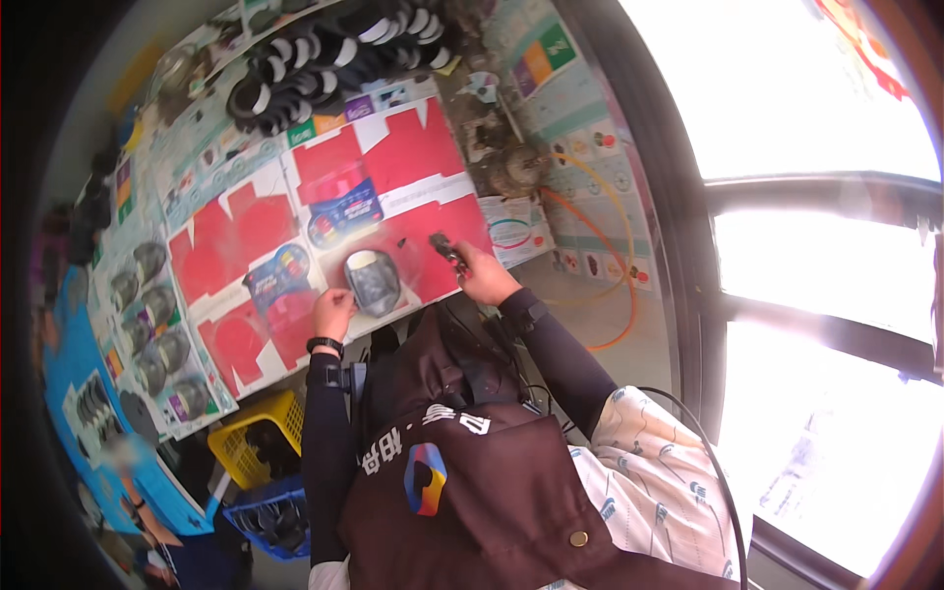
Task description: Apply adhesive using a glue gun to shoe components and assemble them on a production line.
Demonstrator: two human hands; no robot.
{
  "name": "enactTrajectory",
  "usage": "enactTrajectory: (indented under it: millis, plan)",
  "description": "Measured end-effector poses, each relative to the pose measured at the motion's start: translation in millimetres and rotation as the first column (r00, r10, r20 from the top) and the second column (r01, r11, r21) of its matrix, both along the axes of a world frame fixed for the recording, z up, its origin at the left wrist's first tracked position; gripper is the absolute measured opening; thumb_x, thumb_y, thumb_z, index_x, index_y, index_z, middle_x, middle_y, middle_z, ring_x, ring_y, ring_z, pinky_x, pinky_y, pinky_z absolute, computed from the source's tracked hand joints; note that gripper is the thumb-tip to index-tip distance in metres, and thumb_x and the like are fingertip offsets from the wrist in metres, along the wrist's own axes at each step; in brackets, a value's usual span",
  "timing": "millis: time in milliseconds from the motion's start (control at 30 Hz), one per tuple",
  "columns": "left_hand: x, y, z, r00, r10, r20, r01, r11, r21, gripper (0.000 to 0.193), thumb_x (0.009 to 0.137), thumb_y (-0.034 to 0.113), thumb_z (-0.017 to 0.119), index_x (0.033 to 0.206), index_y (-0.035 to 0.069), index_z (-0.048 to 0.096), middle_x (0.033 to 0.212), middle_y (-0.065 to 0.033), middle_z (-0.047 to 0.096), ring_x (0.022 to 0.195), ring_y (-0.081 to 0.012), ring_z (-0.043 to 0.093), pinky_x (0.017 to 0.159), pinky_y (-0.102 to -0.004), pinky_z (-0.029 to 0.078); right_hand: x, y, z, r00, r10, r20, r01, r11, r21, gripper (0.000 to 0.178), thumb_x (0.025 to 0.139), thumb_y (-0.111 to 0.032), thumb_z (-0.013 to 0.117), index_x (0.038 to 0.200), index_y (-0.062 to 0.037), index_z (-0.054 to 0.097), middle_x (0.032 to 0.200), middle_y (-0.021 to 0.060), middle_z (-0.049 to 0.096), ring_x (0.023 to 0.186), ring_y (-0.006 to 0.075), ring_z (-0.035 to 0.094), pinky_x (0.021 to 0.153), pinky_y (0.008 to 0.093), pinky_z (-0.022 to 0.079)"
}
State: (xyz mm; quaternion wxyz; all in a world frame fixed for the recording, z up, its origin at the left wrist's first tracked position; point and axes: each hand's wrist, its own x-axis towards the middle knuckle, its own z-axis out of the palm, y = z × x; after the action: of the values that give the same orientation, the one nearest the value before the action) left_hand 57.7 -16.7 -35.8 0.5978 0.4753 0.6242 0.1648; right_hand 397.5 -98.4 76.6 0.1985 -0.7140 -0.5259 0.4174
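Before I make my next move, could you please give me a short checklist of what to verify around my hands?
1. Tool held: ok; the right hand grips the dark tool.
2. Grey piece on the work surface: ok; it lies on the red-and-white sheet, between the hands.
3. Grey piece steadied: cannot tell; the left hand is right beside it, but contact is unclear.
4. Tool apart from the grey piece: ok; a strip of red shows between them.
5. Orange hose clear of the right hand: ok; it curves off to the right.
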Motion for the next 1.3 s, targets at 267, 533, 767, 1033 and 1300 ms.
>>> enactTrajectory:
  millis: [267, 533, 767, 1033, 1300]
  plan:
    - [-6, 11, 5, 0.915, -0.118, -0.387, 0.167, 0.981, 0.096, 0.024, 0.083, 0.025, 0.072, 0.089, 0.002, 0.073, 0.072, -0.0135, 0.073, 0.067, -0.0252, 0.073, 0.065, -0.0377, 0.057, 53, -39, -62, 0.771, -0.491, 0.406, 0.451, 0.871, 0.196, 0.055, 0.077, -0.005, 0.064, 0.127, 0.0063, 0.046, 0.119, 0.0338, 0.056, 0.113, 0.0502, 0.054, 0.097, 0.0531, 0.045]
    - [61, 12, 63, 0.828, -0.157, -0.538, 0.35, 0.895, 0.278, 0.03, 0.077, 0.033, 0.072, 0.086, 0.004, 0.071, 0.087, -0.0203, 0.071, 0.084, -0.0392, 0.069, 0.074, -0.05, 0.053, 119, -34, -129, 0.444, -0.352, 0.824, 0.422, 0.893, 0.154, 0.079, 0.079, -0.042, 0.08, 0.137, 0.0013, 0.048, 0.133, 0.0289, 0.055, 0.126, 0.039, 0.054, 0.102, 0.0522, 0.044]
    - [-99, -36, 164, 0.911, 0.341, 0.232, -0.355, 0.934, 0.025, 0.018, 0.095, 0.016, 0.067, 0.095, -0.001, 0.062, 0.083, -0.0067, 0.068, 0.071, -0.0151, 0.069, 0.062, -0.0304, 0.058, 73, -20, -107, 0.649, -0.379, 0.66, 0.224, 0.924, 0.31, 0.068, 0.079, -0.033, 0.078, 0.131, -0.0001, 0.049, 0.127, 0.0269, 0.053, 0.12, 0.0449, 0.052, 0.103, 0.0544, 0.041]
    - [-366, -123, 184, 0.441, 0.771, 0.46, -0.88, 0.471, 0.054, 0.018, 0.098, 0.02, 0.062, 0.104, 0.005, 0.055, 0.102, -0.0117, 0.067, 0.097, -0.0259, 0.07, 0.086, -0.0394, 0.06, -14, 18, -47, 0.785, -0.374, 0.494, 0.227, 0.916, 0.332, 0.037, 0.084, -0.014, 0.072, 0.117, -0.0019, 0.063, 0.119, 0.0231, 0.058, 0.111, 0.0399, 0.056, 0.097, 0.0466, 0.045]
    - [-607, -135, 65, 0.17, 0.736, 0.656, -0.96, 0.273, -0.058, 0.007, 0.097, 0.015, 0.057, 0.101, 0.011, 0.055, 0.106, -0.0059, 0.065, 0.108, -0.0247, 0.064, 0.097, -0.0421, 0.053, -138, 1, -13, 0.76, -0.339, 0.555, 0.115, 0.91, 0.398, 0.03, 0.079, -0.005, 0.071, 0.109, -0.0029, 0.067, 0.112, 0.0209, 0.064, 0.11, 0.0389, 0.059, 0.098, 0.0467, 0.047]
